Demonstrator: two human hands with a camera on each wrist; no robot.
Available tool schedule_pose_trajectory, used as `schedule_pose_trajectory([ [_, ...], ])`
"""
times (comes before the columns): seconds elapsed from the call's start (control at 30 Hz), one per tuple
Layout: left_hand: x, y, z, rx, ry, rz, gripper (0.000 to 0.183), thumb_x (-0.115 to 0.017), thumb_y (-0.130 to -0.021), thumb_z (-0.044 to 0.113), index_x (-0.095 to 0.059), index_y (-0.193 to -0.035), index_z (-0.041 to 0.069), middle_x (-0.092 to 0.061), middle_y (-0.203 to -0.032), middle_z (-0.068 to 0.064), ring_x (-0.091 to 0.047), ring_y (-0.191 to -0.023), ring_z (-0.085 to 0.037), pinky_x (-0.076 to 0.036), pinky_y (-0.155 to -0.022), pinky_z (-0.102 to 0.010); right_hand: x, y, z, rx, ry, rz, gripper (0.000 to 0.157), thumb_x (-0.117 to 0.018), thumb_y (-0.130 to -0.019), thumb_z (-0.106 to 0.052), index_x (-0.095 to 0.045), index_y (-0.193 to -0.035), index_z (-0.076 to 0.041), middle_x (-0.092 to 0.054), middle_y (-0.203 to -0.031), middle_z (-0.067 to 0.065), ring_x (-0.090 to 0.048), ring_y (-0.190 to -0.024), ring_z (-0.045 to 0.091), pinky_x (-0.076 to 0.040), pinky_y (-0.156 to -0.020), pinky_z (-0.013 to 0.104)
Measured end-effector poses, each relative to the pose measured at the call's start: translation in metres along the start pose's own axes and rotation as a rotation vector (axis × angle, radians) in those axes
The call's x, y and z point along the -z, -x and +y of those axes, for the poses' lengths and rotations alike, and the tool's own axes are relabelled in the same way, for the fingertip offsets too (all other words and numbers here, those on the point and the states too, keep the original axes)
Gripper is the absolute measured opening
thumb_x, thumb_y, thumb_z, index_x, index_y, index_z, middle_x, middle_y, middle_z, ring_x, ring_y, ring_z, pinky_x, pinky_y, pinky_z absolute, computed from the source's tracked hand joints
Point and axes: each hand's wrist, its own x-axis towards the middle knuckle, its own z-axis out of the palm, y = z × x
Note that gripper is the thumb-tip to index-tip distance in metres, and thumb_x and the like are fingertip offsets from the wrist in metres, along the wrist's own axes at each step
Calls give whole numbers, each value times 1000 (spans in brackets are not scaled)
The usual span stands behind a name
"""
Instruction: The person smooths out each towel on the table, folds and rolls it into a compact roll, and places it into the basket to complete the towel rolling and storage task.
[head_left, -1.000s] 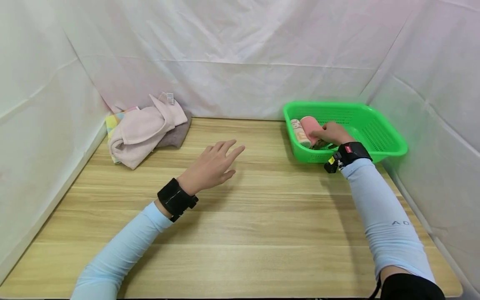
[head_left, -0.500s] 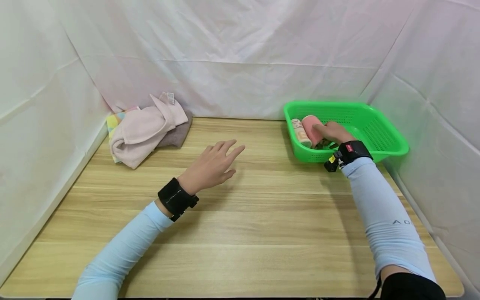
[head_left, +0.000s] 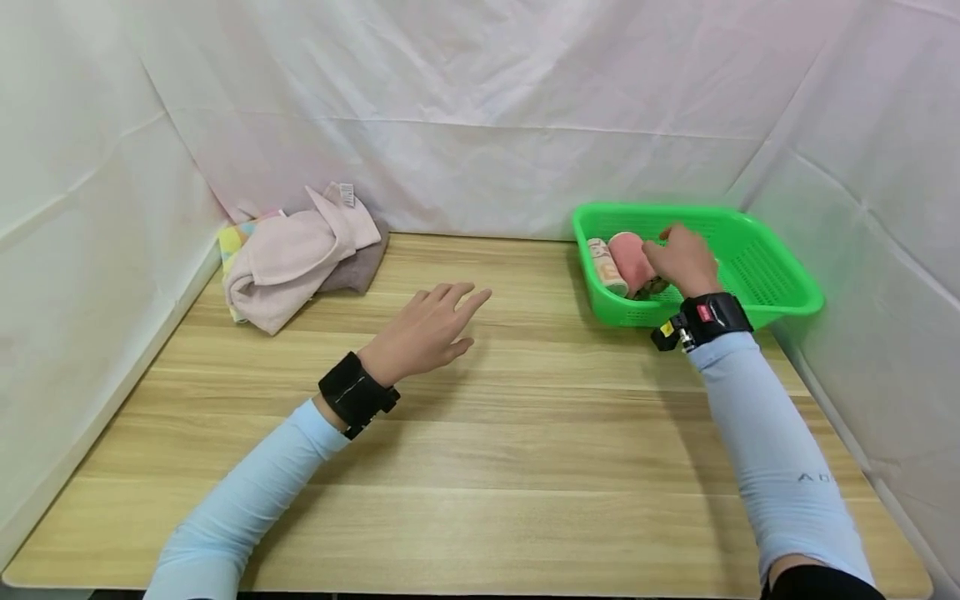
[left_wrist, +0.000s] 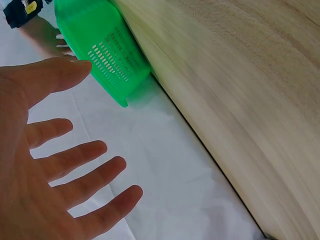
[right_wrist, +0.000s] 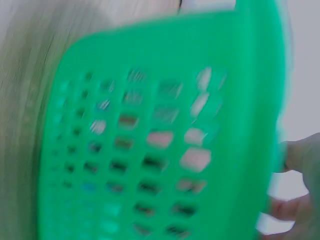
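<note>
My left hand (head_left: 420, 333) is held over the middle of the table, fingers spread and nothing in them. On the right, my right hand (head_left: 685, 260) is above the green plastic basket (head_left: 780, 296), its thumb near a pink rolled cloth (head_left: 632, 260). Nothing shows between its fingers, though some are hidden behind the hand. Beside the pink roll, at the basket's left end, lies a cream patterned roll (head_left: 607, 268). A dark mottled item (head_left: 654, 287) sits low next to the pink roll, partly covered. The right wrist view is blurred and mostly filled by the basket wall (right_wrist: 150, 55).
A heap of towels lies at the back left: a pale pink towel (head_left: 292, 258) on top, a grey towel (head_left: 360, 268) and a yellow patterned cloth (head_left: 231, 242) beneath. White sheeting (head_left: 480, 117) encloses the wooden table (head_left: 480, 467) at the back and sides.
My right hand has let go of what it was placing in the basket and lifted slightly up and right, off the pink roll. The left hand has stayed still.
</note>
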Motion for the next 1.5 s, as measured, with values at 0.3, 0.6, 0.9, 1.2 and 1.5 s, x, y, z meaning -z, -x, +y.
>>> schedule_pose_trajectory([
  [0.3, 4, -1, -3, 13, -22, -52, 64, -64, -88, 35, -43, -142, 6, -54, -120, -12, -53, -104, -29, -46, -73, -43, -33, 55, -72, 533, -15, 69, 28, -53, -95, -30, -68, -104, -8, -65, -90, 5, -60, -72, 19, -46, -65, 36],
  [0.6, 5, 0, -3, 36, -21, -78, 60, -64, -88, 36, -48, -138, 7, -55, -121, -11, -54, -104, -29, -47, -75, -43, -71, 89, -103, 664, -11, -152, 21, -55, -95, -33, -66, -101, -17, -63, -82, -5, -57, -68, 9, -46, -59, 29],
  [0.9, 8, -1, -24, 161, 37, -117, 65, -64, -88, 39, -44, -141, 8, -52, -126, -13, -52, -106, -30, -48, -76, -44, -85, 92, -106, 683, 16, -218, 20, -55, -95, -35, -67, -100, -20, -63, -81, -9, -58, -71, 7, -46, -60, 28],
  [1.2, 16, 47, -127, 645, 24, -49, 64, -66, -86, 32, -44, -136, 0, -43, -129, -28, -37, -116, -50, -33, -84, -65, -86, 94, -104, 680, -7, -224, 22, -55, -95, -35, -66, -104, -18, -63, -81, -7, -58, -72, 8, -46, -60, 29],
  [1.5, 4, 111, -185, 1025, 95, -57, 89, -64, -84, 39, -16, -154, 11, -20, -143, -36, -25, -113, -66, -23, -81, -76, -90, 92, -103, 685, -15, -241, 22, -55, -95, -35, -66, -103, -18, -64, -81, -9, -59, -72, 7, -47, -60, 28],
])
